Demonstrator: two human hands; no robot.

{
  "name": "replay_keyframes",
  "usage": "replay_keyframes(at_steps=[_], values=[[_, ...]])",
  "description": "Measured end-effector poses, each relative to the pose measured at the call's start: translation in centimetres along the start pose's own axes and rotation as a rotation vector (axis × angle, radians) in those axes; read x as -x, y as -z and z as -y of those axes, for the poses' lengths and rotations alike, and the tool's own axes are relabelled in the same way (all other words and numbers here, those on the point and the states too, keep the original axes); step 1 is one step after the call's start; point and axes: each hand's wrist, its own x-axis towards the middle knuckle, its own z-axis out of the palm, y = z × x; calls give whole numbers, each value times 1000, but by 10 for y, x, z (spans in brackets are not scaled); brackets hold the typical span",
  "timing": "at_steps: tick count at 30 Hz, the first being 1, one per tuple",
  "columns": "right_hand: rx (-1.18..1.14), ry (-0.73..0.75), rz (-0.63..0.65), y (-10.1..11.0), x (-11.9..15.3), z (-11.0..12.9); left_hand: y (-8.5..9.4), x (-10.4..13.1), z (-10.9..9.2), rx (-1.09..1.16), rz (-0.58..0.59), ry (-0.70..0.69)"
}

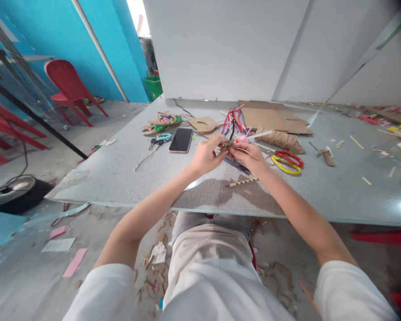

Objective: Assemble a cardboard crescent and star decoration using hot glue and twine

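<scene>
Both my hands meet above the middle of the grey table (153,183). Between the fingertips of my left hand (207,156) is a small brown piece (227,144), perhaps cardboard or twine. My right hand (249,156) is closed at its other side, with a thin tan strand under the fingers. Beneath the hands lie dark blue tools (235,166), partly covered, and a patterned yellow pencil (242,182). Right of my right hand are scissors with red and yellow handles (287,162). A black phone (181,140) lies left of my left hand.
Behind the hands are coloured pipe cleaners (233,120), cardboard sheets (270,117) and a twine roll (279,139). Keys (160,139) and a decorated cardboard piece (163,121) lie at the left. Scraps are scattered at the right. The table's front edge (220,213) is near my body.
</scene>
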Motion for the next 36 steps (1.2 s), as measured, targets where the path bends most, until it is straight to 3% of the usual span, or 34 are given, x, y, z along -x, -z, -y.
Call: replay_keyframes(at_steps=[5,9,16,30,36], values=[[-162,-106,-30,-3,2,6,1,2,1,-48,4,-106],[-204,-124,-39,-2,1,5,-1,1,2,14,-1,-13],[121,144,-157,2,2,8,-1,-3,3,190,13,196],[334,240,-191,2,0,2,1,-4,-2,166,6,145],[697,482,-224,3,5,2,0,-4,1,192,15,169]])
